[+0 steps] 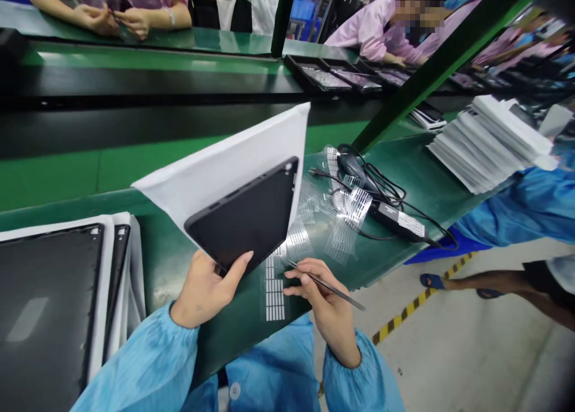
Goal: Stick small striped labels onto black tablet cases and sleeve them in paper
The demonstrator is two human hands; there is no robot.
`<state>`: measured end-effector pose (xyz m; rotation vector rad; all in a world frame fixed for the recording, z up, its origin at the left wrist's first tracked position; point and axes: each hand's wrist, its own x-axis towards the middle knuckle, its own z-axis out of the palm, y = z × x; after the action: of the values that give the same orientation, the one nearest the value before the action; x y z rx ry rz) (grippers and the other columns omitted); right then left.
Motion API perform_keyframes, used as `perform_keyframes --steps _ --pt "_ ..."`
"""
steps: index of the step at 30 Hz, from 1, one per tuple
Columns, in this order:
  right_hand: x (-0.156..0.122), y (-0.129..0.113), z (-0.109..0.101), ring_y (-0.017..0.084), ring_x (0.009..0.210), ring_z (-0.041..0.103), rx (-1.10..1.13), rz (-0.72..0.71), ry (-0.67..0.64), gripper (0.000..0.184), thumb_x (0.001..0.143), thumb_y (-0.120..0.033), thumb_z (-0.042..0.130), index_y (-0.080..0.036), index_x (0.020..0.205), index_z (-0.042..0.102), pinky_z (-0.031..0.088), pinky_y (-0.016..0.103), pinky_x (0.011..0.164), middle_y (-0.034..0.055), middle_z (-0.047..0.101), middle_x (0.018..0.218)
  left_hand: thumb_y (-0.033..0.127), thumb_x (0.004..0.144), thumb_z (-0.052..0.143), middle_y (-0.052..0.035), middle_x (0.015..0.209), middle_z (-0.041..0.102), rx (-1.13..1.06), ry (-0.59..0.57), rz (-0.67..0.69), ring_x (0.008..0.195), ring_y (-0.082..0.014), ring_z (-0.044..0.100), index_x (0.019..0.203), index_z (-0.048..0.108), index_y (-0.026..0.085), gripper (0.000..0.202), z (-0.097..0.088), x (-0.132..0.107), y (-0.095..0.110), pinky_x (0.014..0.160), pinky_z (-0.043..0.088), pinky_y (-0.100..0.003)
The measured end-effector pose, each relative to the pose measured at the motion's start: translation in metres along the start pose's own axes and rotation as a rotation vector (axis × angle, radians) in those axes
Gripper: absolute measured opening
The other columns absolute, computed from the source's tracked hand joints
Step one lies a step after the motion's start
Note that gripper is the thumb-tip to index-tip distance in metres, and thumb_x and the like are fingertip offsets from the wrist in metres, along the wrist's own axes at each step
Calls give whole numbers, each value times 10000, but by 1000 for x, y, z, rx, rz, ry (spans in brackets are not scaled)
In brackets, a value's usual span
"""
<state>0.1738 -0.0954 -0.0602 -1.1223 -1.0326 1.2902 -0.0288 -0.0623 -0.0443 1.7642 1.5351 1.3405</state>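
Note:
My left hand (209, 286) grips the near corner of a black tablet (249, 217), which lies on a white foam sleeve (211, 172) and is lifted off the green bench. My right hand (321, 298) pinches thin metal tweezers (332, 287). The tweezer tips rest over a clear sheet of small white labels (275, 289) lying at the bench edge. More clear label sheets (335, 217) are spread just beyond it.
A stack of black tablets in white sleeves (58, 304) lies at the left. A black scanner and power adapter with cables (381, 205) sit right of the sheets. White sleeves are piled (489, 142) at far right. Other people work across the conveyor (148, 70); a sandalled foot (440, 280) stands on the floor.

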Motion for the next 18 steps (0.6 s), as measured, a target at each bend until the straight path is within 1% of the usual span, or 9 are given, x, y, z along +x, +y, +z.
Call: perform_keyframes --steps 2,5,8,10,12,15,17,18 --pt "-2 2 1 203 816 681 -14 -12 7 87 885 -222 602 -212 900 687 645 360 628 48 512 1016 195 776 671 4 917 722 8 -10 23 877 -165 674 975 686 204 199 0 0 3 854 536 -246" --pt "-4 5 1 167 705 683 -48 -9 6 54 878 -208 614 -201 891 666 622 320 590 33 562 931 192 790 651 -2 936 723 -23 -67 9 875 -177 677 1009 683 213 222 1 -3 6 878 540 -286" --pt "-4 6 1 141 619 670 -100 9 7 23 873 -207 625 -196 890 637 586 289 578 14 609 839 219 751 691 -7 917 725 -94 -43 -24 841 -193 683 1008 682 232 257 0 -4 11 828 568 -308" --pt "-3 6 2 138 603 668 -120 18 11 27 874 -217 627 -194 887 625 576 285 581 9 631 806 234 706 732 -2 906 726 -139 6 -21 817 -197 685 998 676 250 298 -1 -1 18 790 583 -310" --pt "-2 6 3 144 599 671 -121 34 17 46 873 -232 630 -190 885 617 575 286 577 10 648 786 242 689 748 10 869 729 -154 18 2 780 -196 687 956 680 261 277 -2 5 26 761 591 -311" --pt "-1 6 4 164 630 687 -132 73 23 77 869 -255 635 -184 887 614 581 291 573 23 673 799 242 738 711 32 777 727 -111 -6 0 719 -180 686 886 697 258 150 -1 9 30 733 590 -292" --pt "-1 6 3 174 646 696 -159 99 15 99 870 -271 635 -182 907 614 585 301 582 38 692 832 241 782 668 31 757 725 -61 -14 -17 708 -170 683 905 702 243 128 1 6 26 757 580 -285" --pt "-1 5 3 177 646 698 -177 109 9 110 871 -279 634 -181 917 613 587 307 588 46 701 849 237 793 655 30 748 724 -29 -30 -9 695 -166 681 911 702 237 127 1 4 23 746 576 -278"
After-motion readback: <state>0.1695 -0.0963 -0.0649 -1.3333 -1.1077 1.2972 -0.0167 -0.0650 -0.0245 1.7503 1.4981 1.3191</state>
